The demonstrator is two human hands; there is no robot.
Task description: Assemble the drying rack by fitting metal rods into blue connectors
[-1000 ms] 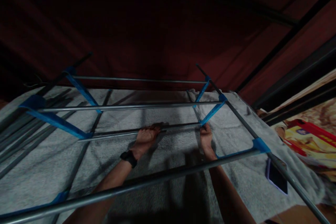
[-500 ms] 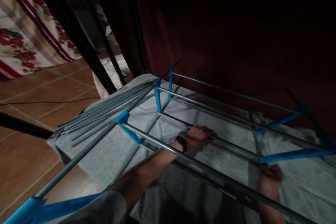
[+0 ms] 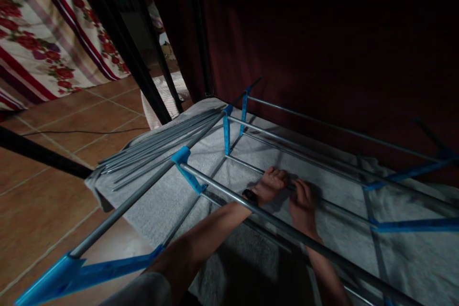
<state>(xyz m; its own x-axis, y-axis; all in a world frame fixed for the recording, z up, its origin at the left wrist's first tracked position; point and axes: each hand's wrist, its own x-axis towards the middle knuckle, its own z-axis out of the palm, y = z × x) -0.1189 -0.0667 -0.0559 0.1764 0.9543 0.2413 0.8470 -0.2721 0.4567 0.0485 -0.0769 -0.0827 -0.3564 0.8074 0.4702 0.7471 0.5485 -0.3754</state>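
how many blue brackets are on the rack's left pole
4. The farthest bracket is near the far end of the pole; the second bracket is slightly nearer; the third bracket is midway; the nearest bracket is at bottom left. Others could be out of frame.

The left hand (image 3: 271, 185), a black watch (image 3: 250, 195) on its wrist, grips a metal rod (image 3: 245, 164) of the blue-bracketed frame (image 3: 226, 134); the right hand (image 3: 303, 205) is just beside it, at the same rod. Loose rods (image 3: 154, 148) lie along the grey cloth's (image 3: 158, 215) left edge. A dark red surface (image 3: 287, 48) rises behind its far edge.
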